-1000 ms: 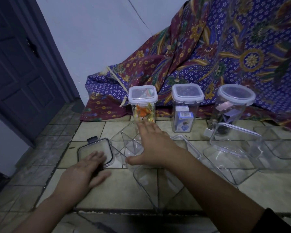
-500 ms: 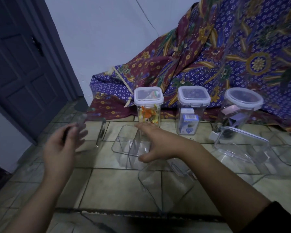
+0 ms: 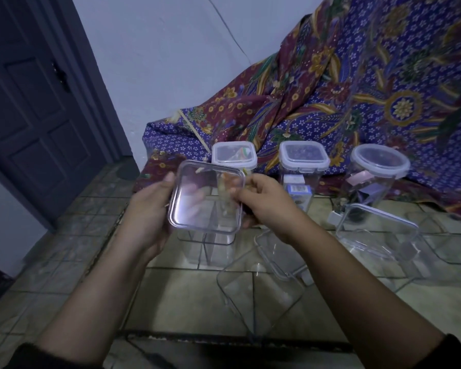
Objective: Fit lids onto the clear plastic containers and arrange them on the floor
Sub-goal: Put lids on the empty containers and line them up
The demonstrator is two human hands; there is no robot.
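Observation:
A clear square lid (image 3: 205,198) is held in both hands, slightly tilted, directly above a clear divided container (image 3: 206,251) that stands upright on the tiled floor. My left hand (image 3: 149,211) grips the lid's left edge. My right hand (image 3: 264,203) pinches its right edge, thumb on top and fingers underneath by the container's rim. I cannot tell whether the lid touches the rim.
Three lidded containers (image 3: 234,155) (image 3: 304,158) (image 3: 379,163) stand in a row against the patterned cloth (image 3: 357,102). An open clear container (image 3: 261,294) lies in front, with larger clear ones (image 3: 378,235) (image 3: 458,246) to the right. A dark door (image 3: 32,115) is at the left.
My left hand lifted the lid off the floor and carried it right, over the divided container. My right hand rose from that container to the lid's right edge.

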